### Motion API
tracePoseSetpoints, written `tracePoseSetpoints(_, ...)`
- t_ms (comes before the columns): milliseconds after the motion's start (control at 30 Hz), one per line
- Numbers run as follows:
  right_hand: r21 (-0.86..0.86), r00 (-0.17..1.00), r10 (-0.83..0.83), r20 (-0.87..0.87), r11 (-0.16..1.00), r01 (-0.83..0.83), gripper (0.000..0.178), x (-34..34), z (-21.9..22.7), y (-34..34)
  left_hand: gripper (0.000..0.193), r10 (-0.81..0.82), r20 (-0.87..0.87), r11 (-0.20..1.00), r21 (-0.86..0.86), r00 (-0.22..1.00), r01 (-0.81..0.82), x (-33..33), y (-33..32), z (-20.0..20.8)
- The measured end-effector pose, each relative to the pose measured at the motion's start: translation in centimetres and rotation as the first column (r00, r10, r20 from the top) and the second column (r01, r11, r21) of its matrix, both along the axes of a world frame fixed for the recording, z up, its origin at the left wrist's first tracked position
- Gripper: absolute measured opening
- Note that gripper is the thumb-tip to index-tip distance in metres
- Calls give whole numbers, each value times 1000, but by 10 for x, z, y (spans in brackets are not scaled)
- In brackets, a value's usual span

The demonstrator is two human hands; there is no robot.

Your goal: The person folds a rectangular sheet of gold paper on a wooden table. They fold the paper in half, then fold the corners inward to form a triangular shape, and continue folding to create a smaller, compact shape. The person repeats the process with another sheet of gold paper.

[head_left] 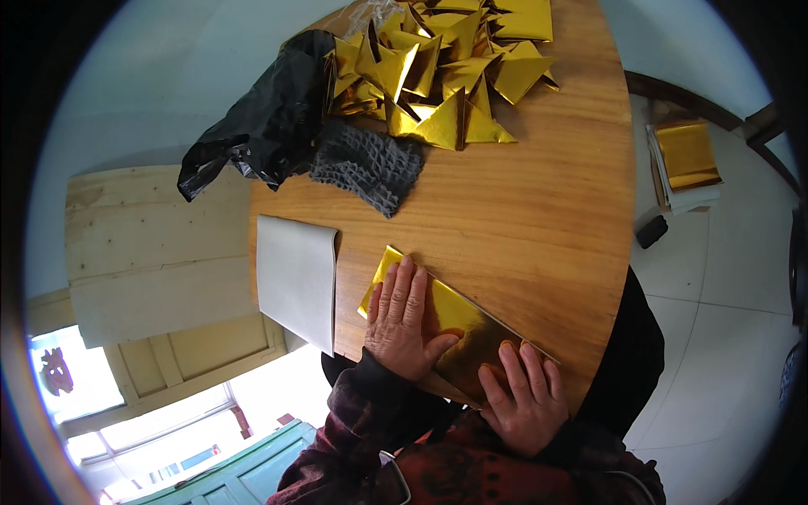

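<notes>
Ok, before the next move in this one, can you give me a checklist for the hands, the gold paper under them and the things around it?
1. Left hand flat on the rectangular, shiny gold foil paper: ok.
2. Right hand on the paper's right-hand end, fingers spread: ok.
3. Paper's near edge fully supported by the brown wooden table: cannot tell, partly hidden by hands and sleeves.
4. Flat grey rectangular sheet apart from the gold paper, to its left: ok.
5. Dark grey textured cloth away from both hands: ok.
6. Pile of pointed gold foil pieces at the table's far end, apart from the paper: ok.
</notes>
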State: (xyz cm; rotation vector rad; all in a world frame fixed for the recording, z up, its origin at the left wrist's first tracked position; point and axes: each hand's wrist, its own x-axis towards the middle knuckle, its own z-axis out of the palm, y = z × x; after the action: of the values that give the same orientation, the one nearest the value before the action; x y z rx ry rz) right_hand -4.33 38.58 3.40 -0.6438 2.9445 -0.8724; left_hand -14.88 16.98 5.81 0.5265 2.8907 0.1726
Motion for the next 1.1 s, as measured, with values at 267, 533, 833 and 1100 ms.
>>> tracePoseSetpoints(267,-4,1000,-1,11,1000,1,63,0,2,0,103,89,-28,995,41,996,-87,-1,-19,-17)
tracePoseSetpoints(533,-24,999,-5,-34,1000,4,59,-3,5,-1,84,229,-81,973,25,970,-228,-18,-36,-30)
tracePoseSetpoints(833,4,996,-16,-87,1000,16,63,2,1,-2,89,-246,-64,941,223,967,254,84,5,-23)
tracePoseSetpoints(1100,-45,997,-21,-69,999,18,62,2,-4,3,91,-272,-126,942,166,954,291,86,3,-29)
